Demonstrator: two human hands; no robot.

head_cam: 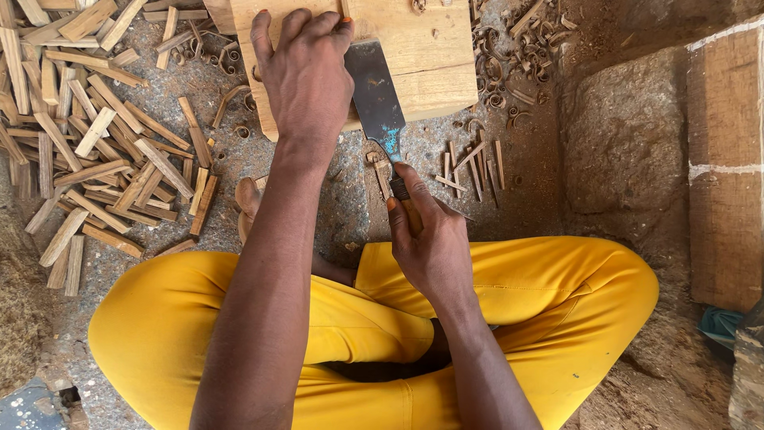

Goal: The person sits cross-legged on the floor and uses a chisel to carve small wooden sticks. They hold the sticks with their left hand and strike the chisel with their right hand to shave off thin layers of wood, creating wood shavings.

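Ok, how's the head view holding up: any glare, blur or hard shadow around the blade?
Head view: soft, even daylight, no hard shadows; dull sheen but no glare on the broad knife blade; left hand, right hand and wooden block sharp; edges look slightly stretched.

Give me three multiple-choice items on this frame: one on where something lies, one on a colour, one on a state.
1. Where does the big pile of split wood sticks lie?
A. On the person's left
B. On the wooden block
C. On the person's lap

2. What colour are the trousers?
A. Blue
B. Yellow
C. Grey

3. How is the right hand?
A. Open and flat on the ground
B. Shut on the knife handle
C. Resting on the stone

Answers: 1 A, the sticks cover the ground left of the knees. 2 B, both crossed legs are bright yellow. 3 B, its fingers wrap the handle of the broad knife, whose blade lies against the wooden block beside the left hand.
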